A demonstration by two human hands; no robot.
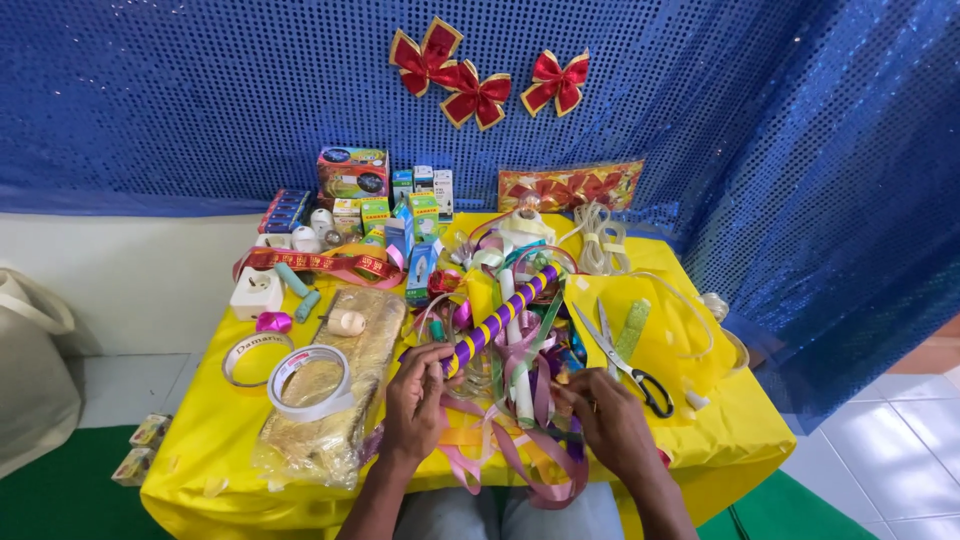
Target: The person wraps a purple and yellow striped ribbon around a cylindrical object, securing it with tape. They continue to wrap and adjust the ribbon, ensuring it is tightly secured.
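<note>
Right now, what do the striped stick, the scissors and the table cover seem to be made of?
Stick: probably glossy purple and yellow ribbon wound around a rod; the core is hidden.
Scissors: bare metal blades, black handles, likely plastic.
Cover: shiny yellow satin-like cloth with soft folds, or possibly plastic.

FREE: bare yellow counter [730, 420] right of scissors [625, 350], near-left corner open | BLOCKED: centre heaped with ribbons [520, 400] round striped stick [500, 320]; tape rolls [308, 380] and gold packet [345, 400] on left; boxes [400, 215] crowd back edge

Desk [740, 420], yellow cover: tape rolls [310, 380], gold packet [345, 330], scissors [625, 358], ribbons [520, 400], small boxes [400, 215] upper centre.
</note>
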